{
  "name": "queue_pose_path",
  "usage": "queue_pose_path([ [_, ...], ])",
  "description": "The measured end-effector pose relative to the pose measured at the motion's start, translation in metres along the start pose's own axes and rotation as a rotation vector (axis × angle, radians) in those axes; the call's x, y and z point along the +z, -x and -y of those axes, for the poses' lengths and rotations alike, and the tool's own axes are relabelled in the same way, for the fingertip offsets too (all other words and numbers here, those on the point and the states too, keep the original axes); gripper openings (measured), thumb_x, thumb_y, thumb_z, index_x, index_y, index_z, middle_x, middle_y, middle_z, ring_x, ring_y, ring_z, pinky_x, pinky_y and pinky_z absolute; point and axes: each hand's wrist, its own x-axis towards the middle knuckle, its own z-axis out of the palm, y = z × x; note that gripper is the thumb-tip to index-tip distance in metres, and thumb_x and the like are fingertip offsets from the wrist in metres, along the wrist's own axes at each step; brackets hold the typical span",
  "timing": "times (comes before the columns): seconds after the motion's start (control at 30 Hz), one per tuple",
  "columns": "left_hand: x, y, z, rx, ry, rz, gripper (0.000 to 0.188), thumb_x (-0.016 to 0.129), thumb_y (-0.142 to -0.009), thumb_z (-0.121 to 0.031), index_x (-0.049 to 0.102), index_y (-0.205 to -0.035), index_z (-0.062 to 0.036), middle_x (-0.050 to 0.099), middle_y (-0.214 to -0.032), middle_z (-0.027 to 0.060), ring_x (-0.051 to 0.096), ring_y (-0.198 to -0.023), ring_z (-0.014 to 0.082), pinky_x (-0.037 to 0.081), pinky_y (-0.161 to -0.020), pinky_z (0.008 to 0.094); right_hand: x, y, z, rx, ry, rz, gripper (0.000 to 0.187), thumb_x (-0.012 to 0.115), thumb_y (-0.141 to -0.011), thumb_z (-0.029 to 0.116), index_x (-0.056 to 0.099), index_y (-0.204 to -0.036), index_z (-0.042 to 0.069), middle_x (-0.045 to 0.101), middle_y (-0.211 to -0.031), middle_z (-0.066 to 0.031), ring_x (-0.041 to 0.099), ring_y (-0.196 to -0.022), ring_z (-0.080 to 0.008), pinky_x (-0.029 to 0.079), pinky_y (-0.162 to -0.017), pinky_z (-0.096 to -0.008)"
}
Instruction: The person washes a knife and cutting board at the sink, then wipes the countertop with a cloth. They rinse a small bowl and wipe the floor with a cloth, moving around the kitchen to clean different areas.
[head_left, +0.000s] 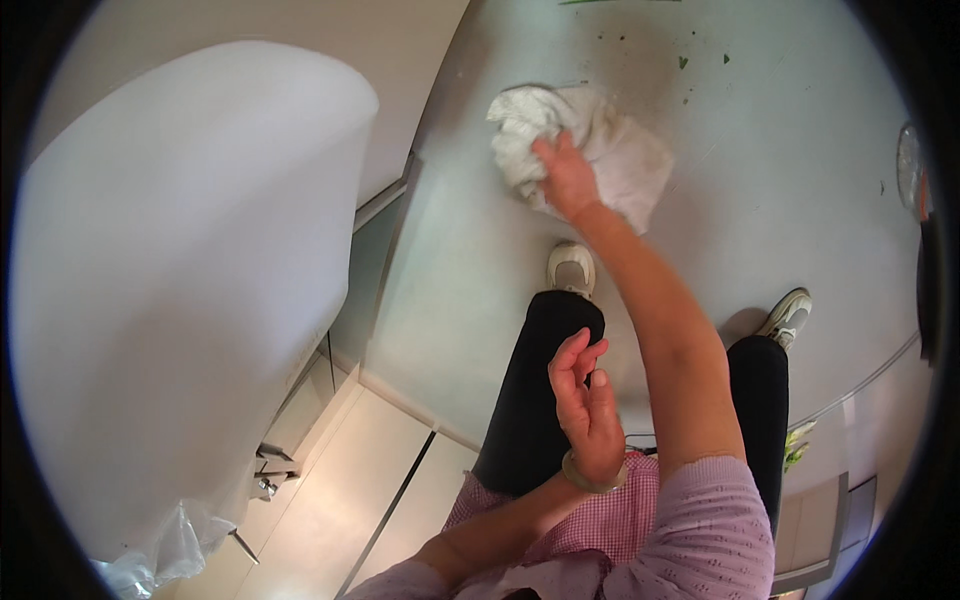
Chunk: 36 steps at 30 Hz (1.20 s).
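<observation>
A crumpled white cloth [635, 165] with a few dull stains lies spread on the pale grey floor [800, 200], beyond my feet. My right hand [570, 180] reaches down to it with the arm stretched out, the fingers bunched into its left part. Folds of the cloth cover some of the fingertips. Close to my body, above my left thigh, my left hand [588, 415] hangs in the air with a bangle [592, 480] at its wrist. Its fingers are loosely bent, and nothing is in them.
Small green leaf scraps [684, 62] dot the floor past the cloth. A big smooth white rounded surface [200, 200] fills the left side, with clear plastic [175, 545] below it. Pale cabinet fronts [330, 480] stand lower left. A dark object [930, 285] borders the right edge.
</observation>
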Motion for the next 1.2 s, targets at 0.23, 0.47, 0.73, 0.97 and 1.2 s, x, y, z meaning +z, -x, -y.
queue_pose_path([
  [0.23, -0.004, -0.015, -0.003, -0.002, 0.027, -0.042, 0.036, 0.041, -0.100, -0.007, 0.040, -0.135, 0.0041, 0.042, -0.138, 0.0137, 0.049, -0.119, 0.0204, 0.035, -0.105, 0.0336, 0.076, -0.024, 0.058, -0.271, 0.290, 0.381, 0.040, 0.059, -0.083, 0.011, 0.056, -0.123, 0.017, 0.052, -0.124, -0.0221, 0.055, -0.111, -0.0409, 0.047, -0.094, -0.0465],
  [0.47, -0.011, -0.045, -0.019, 0.048, -0.148, -0.203, 0.042, 0.033, -0.104, -0.022, 0.037, -0.139, 0.0004, 0.043, -0.138, 0.0107, 0.037, -0.130, 0.0181, 0.024, -0.109, 0.0354, 0.057, -0.128, 0.031, 0.057, 0.133, -0.108, 0.027, 0.057, -0.087, 0.015, 0.065, -0.113, 0.012, 0.055, -0.117, -0.0227, 0.060, -0.104, -0.0376, 0.049, -0.091, -0.0444],
  [0.73, 0.004, -0.031, -0.007, 0.119, -0.110, -0.140, 0.037, 0.042, -0.101, -0.015, 0.043, -0.133, 0.0028, 0.043, -0.139, 0.0156, 0.043, -0.124, 0.0224, 0.029, -0.106, 0.0370, -0.053, -0.129, 0.031, 0.118, -0.048, -0.533, 0.043, 0.070, -0.074, 0.006, 0.063, -0.116, 0.008, 0.052, -0.108, -0.0187, 0.057, -0.097, -0.0374, 0.047, -0.088, -0.0405],
  [0.97, 0.011, -0.017, -0.002, 0.069, -0.131, -0.081, 0.037, 0.037, -0.104, -0.017, 0.039, -0.136, 0.0026, 0.040, -0.141, 0.0140, 0.041, -0.128, 0.0220, 0.029, -0.110, 0.0358, -0.061, 0.037, 0.065, -0.153, 0.068, 0.248, 0.044, 0.069, -0.072, 0.001, 0.063, -0.115, 0.013, 0.051, -0.111, -0.0176, 0.058, -0.101, -0.0372, 0.051, -0.082, -0.0426],
  [1.2, 0.015, -0.012, 0.003, 0.098, -0.230, -0.001, 0.037, 0.037, -0.104, -0.017, 0.041, -0.135, 0.0019, 0.041, -0.141, 0.0137, 0.041, -0.127, 0.0213, 0.029, -0.109, 0.0355, -0.048, 0.004, -0.082, -0.040, 0.162, 0.157, 0.031, 0.056, -0.081, 0.007, 0.063, -0.111, 0.011, 0.054, -0.115, -0.0175, 0.058, -0.104, -0.0373, 0.050, -0.085, -0.0442],
])
